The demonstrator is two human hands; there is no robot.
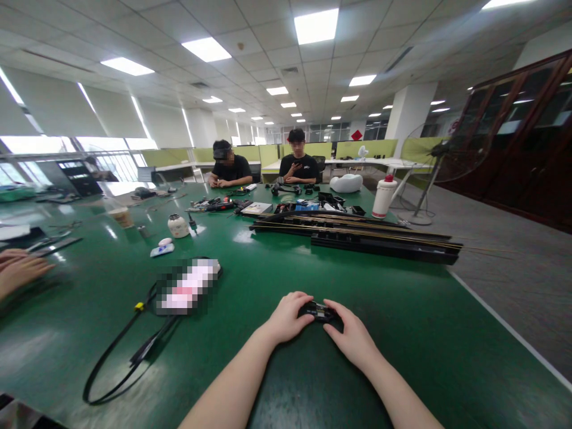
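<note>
A small black device point(320, 311) with a lighter, metallic-looking inside lies low over the green table, between my two hands. My left hand point(290, 316) grips its left end between thumb and fingers. At its right end, my right hand point(351, 333) holds it the same way, thumb near me and fingers on the far side. The exact kind of device is too small to make out, and my fingers cover both its ends.
Black rails with thin brass-coloured rods point(384, 247) lie beyond my hands. A white bottle with a red cap point(383, 198) stands behind them. To the left are a phone point(190, 287) with a black strap, a white jar point(178, 226) and another person's hand point(22, 274). Two people sit across the table.
</note>
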